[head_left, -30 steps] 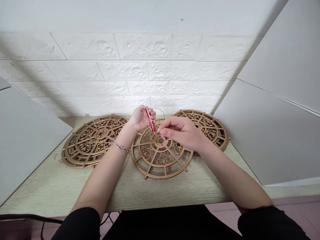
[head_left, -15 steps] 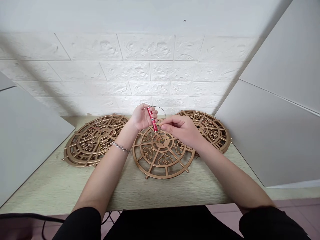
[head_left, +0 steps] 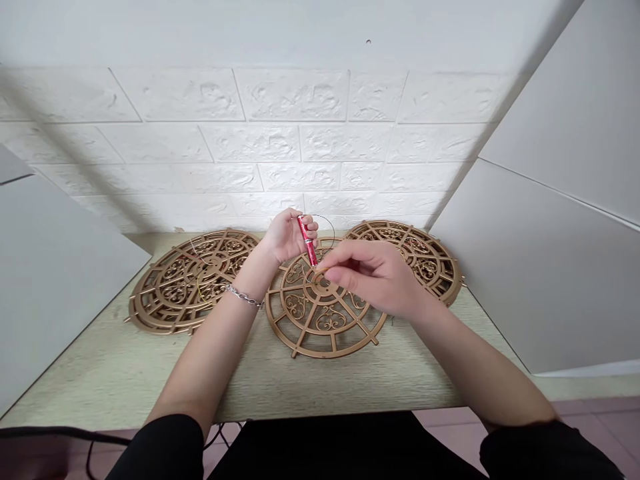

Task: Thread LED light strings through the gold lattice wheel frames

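The left grip is closed around a red cylinder: from my remote station I see the left hand (head_left: 287, 238) turned palm up, fingers curled over the red cylinder (head_left: 307, 241), which tilts with its top toward eleven o'clock and its foot toward five. A thin dark wire (head_left: 331, 227) arcs away from its top end and bends down at about three o'clock. The right hand (head_left: 383, 277) lies toward four o'clock from the cylinder, thumb and forefinger pinched together on a thin yellowish strand (head_left: 323, 269), just beside the cylinder's foot; I cannot tell whether they touch it. Below both hands I have a bronze-coloured openwork disc (head_left: 326, 289) lying flat on the pale bench (head_left: 285, 393). A stack of similar discs (head_left: 214, 267) sits at ten o'clock from it, partly behind the left forearm, and more discs (head_left: 425, 248) sit at two o'clock, partly behind my view of the right hand. A silver chain bracelet (head_left: 243, 295) rings the left wrist. At twelve o'clock stands a white brick-patterned wall (head_left: 275, 143).
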The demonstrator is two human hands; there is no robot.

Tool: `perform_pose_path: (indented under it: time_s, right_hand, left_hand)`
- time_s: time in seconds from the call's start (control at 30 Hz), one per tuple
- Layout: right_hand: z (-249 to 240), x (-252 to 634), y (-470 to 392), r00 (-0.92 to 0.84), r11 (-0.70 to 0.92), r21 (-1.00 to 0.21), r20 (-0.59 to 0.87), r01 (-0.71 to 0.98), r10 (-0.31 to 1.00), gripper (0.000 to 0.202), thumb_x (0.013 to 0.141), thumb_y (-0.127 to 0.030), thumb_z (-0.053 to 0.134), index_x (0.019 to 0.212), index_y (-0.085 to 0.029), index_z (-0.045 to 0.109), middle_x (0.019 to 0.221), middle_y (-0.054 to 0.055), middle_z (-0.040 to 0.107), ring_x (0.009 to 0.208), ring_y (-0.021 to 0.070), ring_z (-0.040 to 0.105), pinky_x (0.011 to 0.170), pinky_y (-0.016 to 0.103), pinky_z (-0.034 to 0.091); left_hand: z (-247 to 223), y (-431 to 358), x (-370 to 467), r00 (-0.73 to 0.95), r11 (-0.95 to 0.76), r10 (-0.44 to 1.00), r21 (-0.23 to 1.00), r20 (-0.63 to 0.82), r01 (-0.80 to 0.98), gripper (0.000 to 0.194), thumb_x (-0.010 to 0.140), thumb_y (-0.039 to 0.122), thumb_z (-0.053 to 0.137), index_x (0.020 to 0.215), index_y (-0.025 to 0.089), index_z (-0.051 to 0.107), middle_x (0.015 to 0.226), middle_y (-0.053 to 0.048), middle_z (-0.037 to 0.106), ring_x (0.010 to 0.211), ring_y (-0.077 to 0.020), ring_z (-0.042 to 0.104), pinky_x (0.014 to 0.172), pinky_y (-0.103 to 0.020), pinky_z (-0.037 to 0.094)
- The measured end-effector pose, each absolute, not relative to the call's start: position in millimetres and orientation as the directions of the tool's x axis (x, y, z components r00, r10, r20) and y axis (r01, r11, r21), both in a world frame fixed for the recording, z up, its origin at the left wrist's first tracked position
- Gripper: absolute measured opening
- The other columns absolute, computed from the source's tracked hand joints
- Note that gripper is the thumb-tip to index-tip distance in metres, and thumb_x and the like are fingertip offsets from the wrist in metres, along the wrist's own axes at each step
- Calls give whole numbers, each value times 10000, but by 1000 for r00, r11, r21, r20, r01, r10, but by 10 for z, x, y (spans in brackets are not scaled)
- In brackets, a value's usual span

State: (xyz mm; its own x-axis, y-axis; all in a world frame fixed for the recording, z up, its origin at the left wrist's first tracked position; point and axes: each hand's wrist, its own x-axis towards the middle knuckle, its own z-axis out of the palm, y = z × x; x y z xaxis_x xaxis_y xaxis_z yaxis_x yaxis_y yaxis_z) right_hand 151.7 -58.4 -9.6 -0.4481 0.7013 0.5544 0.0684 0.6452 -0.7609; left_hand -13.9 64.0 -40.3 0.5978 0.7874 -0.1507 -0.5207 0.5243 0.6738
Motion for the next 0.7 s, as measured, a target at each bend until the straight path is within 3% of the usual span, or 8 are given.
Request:
perform_pose_path:
  time_s: [0.27, 0.47, 0.7]
  right_hand:
    - [-148, 1510, -575, -403, 720, -689, 638, 84, 656, 87, 808, -246, 594, 778, -201, 662, 626, -25, 584, 525, 72, 459, 483, 216, 365]
    - [-187, 1477, -549, -354, 829, -555, 765, 60, 538, 81, 807, -238, 609, 767, -185, 655, 567, -38, 571, 471, 53, 437, 467, 196, 374]
    - [-219, 1469, -551, -348, 855, -512, 788, 86, 507, 98, 814, -256, 608, 768, -192, 666, 568, -33, 594, 471, 58, 464, 469, 195, 392]
  left_hand:
    - [-401, 629, -125, 613, 541, 772, 679, -167, -497, 221, 768, 232, 379, 554, 177, 395, 525, -20, 427, 448, -134, 455, 467, -279, 456]
    - [-405, 634, -130, 618, 540, 771, 672, -154, -506, 217, 762, 221, 378, 552, 176, 405, 519, -24, 438, 452, -141, 468, 474, -286, 463]
    - [-377, 604, -125, 600, 518, 785, 691, -151, -504, 221, 758, 211, 367, 544, 173, 409, 518, -12, 425, 437, -133, 459, 491, -302, 469]
